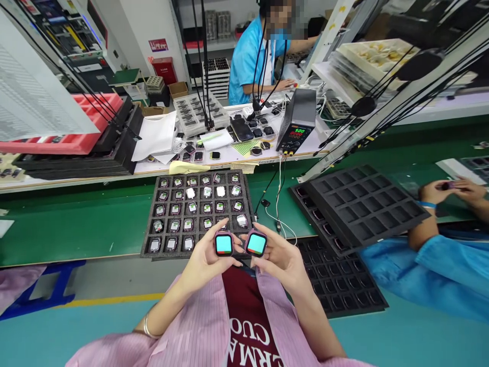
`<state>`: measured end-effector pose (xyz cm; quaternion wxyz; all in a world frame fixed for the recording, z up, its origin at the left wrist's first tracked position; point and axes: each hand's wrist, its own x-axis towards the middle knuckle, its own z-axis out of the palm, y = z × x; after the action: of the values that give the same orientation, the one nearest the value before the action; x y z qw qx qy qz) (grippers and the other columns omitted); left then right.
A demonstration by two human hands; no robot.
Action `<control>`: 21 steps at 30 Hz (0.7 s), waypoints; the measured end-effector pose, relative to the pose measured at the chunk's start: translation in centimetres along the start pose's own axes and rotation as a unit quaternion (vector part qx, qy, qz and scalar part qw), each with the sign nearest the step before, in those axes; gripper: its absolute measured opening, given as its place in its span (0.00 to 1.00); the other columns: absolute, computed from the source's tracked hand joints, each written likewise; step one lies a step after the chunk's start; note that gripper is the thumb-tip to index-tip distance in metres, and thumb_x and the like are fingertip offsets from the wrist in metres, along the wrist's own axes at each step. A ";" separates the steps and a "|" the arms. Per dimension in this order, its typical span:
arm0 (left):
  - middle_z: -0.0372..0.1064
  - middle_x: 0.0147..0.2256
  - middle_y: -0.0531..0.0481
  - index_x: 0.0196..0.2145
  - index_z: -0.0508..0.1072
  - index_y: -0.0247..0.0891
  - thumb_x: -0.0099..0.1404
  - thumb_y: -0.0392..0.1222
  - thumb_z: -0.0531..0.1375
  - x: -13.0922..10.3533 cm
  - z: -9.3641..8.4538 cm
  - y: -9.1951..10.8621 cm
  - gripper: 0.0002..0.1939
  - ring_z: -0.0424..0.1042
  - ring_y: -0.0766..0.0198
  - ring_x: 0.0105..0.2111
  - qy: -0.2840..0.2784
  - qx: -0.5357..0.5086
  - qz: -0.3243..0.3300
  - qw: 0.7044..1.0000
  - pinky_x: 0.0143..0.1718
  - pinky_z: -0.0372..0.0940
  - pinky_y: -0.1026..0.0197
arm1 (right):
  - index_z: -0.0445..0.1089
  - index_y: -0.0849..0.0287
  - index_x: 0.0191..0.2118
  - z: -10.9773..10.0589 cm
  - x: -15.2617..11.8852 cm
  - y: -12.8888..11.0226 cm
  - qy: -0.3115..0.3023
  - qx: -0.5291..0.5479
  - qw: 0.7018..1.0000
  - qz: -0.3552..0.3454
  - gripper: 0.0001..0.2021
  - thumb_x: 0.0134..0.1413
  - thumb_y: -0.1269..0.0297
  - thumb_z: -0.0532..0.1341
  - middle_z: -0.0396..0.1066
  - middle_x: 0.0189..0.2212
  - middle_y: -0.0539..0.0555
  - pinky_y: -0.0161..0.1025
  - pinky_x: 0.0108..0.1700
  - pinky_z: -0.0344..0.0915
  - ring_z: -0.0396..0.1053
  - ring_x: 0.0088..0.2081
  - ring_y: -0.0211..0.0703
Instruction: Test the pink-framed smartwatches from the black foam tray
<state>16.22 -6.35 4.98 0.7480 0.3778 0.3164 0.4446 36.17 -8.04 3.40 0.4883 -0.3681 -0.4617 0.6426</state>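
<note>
Close to my chest, my left hand (208,257) grips a smartwatch (223,244) without a strap, its screen lit cyan with a red band at the bottom. A second smartwatch (255,243), lit the same way in a purplish case, is held between the thumb and fingers of my right hand (280,257). The two watches are side by side, faces up. Just beyond them lies a dark foam tray (147,232) with rows of watch units in its pockets, several showing white and green labels. My hands cover the tray's near right corner.
Black trays (367,204) are stacked at the right, partly over another filled tray (344,280). A power supply (298,122) stands on the shelf with cables hanging down. Co-workers sit opposite and at right, the latter's hands (451,191) holding a small part. Red trays (87,122) are at left.
</note>
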 end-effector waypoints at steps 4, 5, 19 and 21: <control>0.69 0.41 0.46 0.60 0.59 0.41 0.61 0.34 0.64 0.0 -0.2 -0.3 0.31 0.72 0.61 0.39 0.011 0.013 -0.013 1.000 0.35 0.75 0.60 | 0.54 0.50 0.64 -1.8 0.0 1.7 -0.029 -0.082 0.996 0.032 0.33 0.55 0.66 0.66 0.70 0.50 0.60 0.40 0.34 0.74 0.74 0.41 0.49; 0.68 0.42 0.45 0.60 0.59 0.42 0.61 0.34 0.64 0.0 -0.3 -0.4 0.31 0.72 0.61 0.39 0.011 0.017 -0.014 1.000 0.34 0.75 0.60 | 0.52 0.50 0.65 -2.5 0.2 2.6 -0.038 -0.125 0.990 0.044 0.33 0.57 0.65 0.64 0.70 0.50 0.60 0.39 0.32 0.74 0.75 0.39 0.48; 0.66 0.50 0.40 0.55 0.59 0.39 0.62 0.32 0.59 3.9 -6.8 -11.0 0.24 0.67 0.51 0.52 -0.050 0.504 0.012 0.862 0.54 0.62 0.44 | 0.60 0.53 0.60 -6.5 1.7 14.4 -0.026 -0.521 0.853 -0.007 0.29 0.51 0.69 0.63 0.62 0.50 0.60 0.52 0.49 0.69 0.66 0.49 0.56; 0.64 0.52 0.39 0.52 0.63 0.37 0.60 0.33 0.62 4.5 -7.4 -12.2 0.23 0.62 0.47 0.55 -0.045 0.569 0.008 0.821 0.55 0.58 0.41 | 0.56 0.53 0.63 -6.8 1.5 13.6 -0.016 -0.542 0.840 -0.021 0.29 0.55 0.69 0.59 0.58 0.54 0.61 0.52 0.50 0.68 0.67 0.48 0.54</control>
<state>17.20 -4.08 -9.74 0.4101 0.7582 0.4761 0.1740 38.18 -6.26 -11.70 0.2169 -0.5535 -0.7517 0.2856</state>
